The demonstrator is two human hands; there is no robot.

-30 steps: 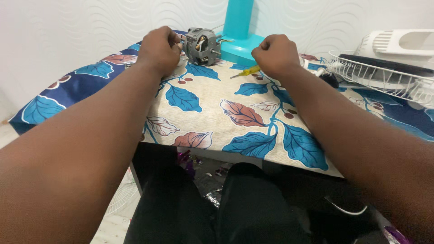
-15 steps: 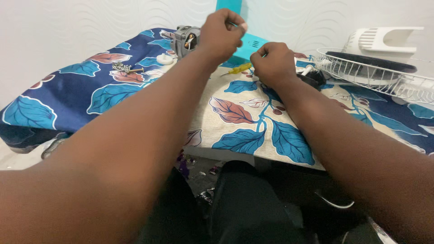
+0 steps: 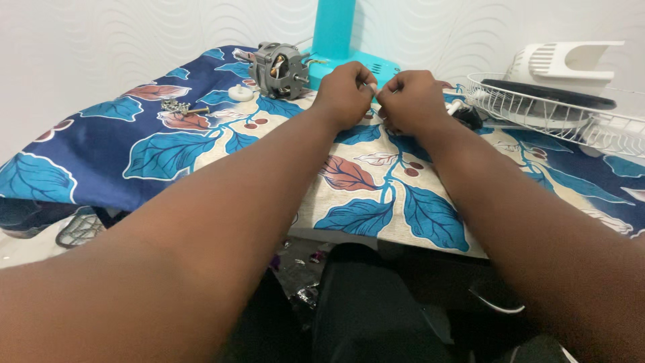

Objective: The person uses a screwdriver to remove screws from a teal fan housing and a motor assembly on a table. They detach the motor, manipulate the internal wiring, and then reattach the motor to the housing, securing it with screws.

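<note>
Left hand [image 3: 344, 94] and right hand [image 3: 411, 99] are pinching together what seems a small white part [image 3: 371, 87] between curled fingertips, just before the grey motor [image 3: 277, 68], over a leaf-print tablecloth [image 3: 376, 195] by a white wall [image 3: 101, 54].

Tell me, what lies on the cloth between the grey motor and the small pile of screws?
In the head view, a small white round part lies on the leaf-patterned cloth, between the grey motor and the pile of screws, nearer the motor.
</note>
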